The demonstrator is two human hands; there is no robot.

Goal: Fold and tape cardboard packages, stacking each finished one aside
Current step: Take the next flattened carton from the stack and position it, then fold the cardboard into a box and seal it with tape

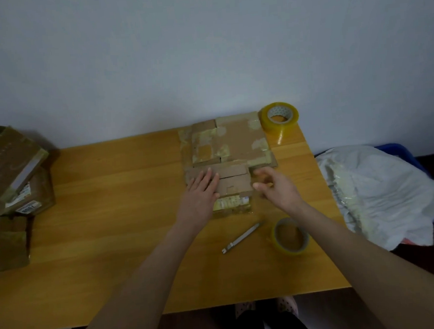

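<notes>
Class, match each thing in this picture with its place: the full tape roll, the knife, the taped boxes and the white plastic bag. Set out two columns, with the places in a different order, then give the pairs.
Things
1. full tape roll
2. knife
3. taped boxes
4. white plastic bag

Places
a. at the left end of the table
b. over the blue bin, right of the table
c. at the far right corner of the table
d. on the table, nearer the person than the cardboard

Pairs: 1-c, 2-d, 3-a, 4-b
</notes>
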